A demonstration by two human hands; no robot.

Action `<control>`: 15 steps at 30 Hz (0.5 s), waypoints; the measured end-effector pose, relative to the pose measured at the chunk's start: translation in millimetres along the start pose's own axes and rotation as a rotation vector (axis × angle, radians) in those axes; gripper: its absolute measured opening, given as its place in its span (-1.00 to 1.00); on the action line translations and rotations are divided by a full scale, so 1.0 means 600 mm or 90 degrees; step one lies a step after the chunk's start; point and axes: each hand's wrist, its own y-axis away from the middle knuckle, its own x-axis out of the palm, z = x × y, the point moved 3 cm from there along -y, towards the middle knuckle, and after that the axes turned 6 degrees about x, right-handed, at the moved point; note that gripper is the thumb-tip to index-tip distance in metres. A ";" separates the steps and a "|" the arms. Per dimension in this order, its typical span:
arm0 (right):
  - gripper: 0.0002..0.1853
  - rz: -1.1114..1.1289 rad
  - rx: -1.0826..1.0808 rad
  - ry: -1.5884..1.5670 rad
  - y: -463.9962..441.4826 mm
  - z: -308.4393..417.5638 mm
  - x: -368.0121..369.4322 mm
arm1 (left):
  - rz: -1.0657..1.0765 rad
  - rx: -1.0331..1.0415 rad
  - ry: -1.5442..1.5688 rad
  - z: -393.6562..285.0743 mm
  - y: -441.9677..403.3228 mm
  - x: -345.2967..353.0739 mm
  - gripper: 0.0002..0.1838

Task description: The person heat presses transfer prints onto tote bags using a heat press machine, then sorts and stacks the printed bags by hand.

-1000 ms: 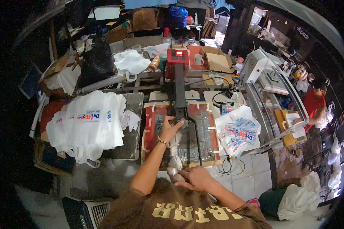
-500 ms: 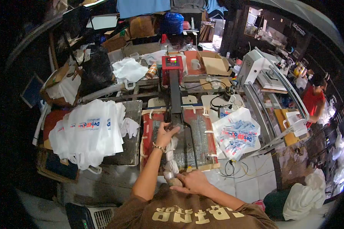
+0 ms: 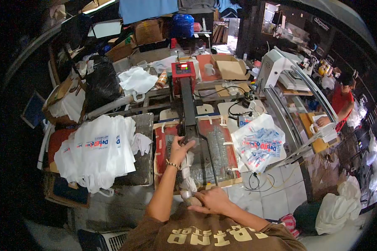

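A heat press with a red control box (image 3: 183, 69) and a dark metal arm (image 3: 189, 104) stands in front of me. Its handle (image 3: 188, 172) is wrapped in white cloth and points toward my body. My left hand (image 3: 179, 151) rests at the base of this handle, thumb and fingers apart. Near my shirt, my right hand (image 3: 213, 201) is closed round the handle's end, its fingers partly hidden. Under the arm, the press's plate (image 3: 215, 146) lies over a red and grey taped base. What lies beneath the plate is hidden.
White printed bags (image 3: 96, 146) lie piled at left. More printed bags (image 3: 259, 142) lie at right, beside a second, white press (image 3: 270, 71). Cables (image 3: 243, 106) lie behind them. A person in red (image 3: 343, 102) works at far right. A mug (image 3: 210, 69) stands behind.
The view has shifted slightly. Both my hands keep their places on the press. At far right, the other person's hand has reached onto the white item by the second press.
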 end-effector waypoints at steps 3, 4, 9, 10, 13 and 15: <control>-0.33 -0.016 -0.010 -0.010 -0.001 0.004 -0.012 | 0.002 -0.031 -0.054 0.001 -0.003 -0.004 -0.42; -0.33 -0.015 -0.010 -0.014 -0.002 0.006 -0.016 | 0.002 -0.033 -0.093 0.005 -0.007 -0.006 -0.40; -0.33 -0.020 -0.014 0.001 -0.003 0.007 -0.019 | 0.010 0.013 -0.066 0.033 -0.015 -0.006 -0.37; -0.33 -0.021 -0.016 0.001 -0.004 0.007 -0.019 | 0.006 0.033 -0.040 0.031 -0.014 -0.006 -0.37; -0.32 -0.027 -0.010 0.003 -0.003 0.005 -0.012 | -0.001 0.025 -0.071 0.044 -0.018 -0.008 -0.41; -0.32 -0.019 -0.003 0.007 -0.001 0.002 -0.007 | 0.006 0.012 -0.045 0.038 -0.014 -0.006 -0.42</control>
